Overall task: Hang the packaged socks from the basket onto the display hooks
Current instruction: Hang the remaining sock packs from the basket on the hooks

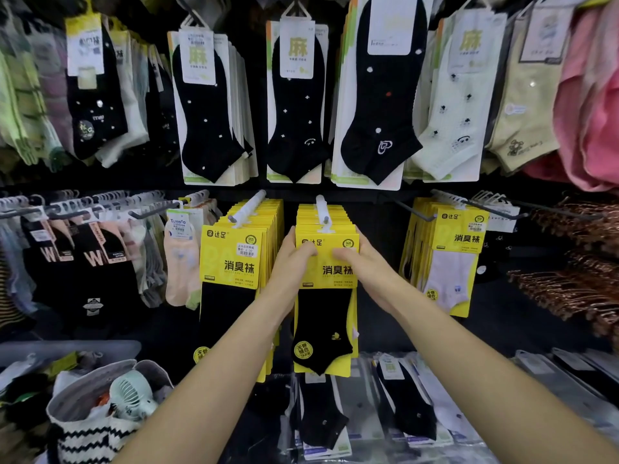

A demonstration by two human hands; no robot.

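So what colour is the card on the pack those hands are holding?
Bright yellow card, black sock; the head view shows it.

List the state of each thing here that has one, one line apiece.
Left hand, grips the front yellow sock pack's top left edge.
Right hand, grips its top right edge.
Front yellow sock pack, upright at the middle hook's tip, held by both hands.
Middle hook, loaded with yellow packs.
Left hook, loaded with matching packs, untouched.
Basket, open, small fan lying inside.
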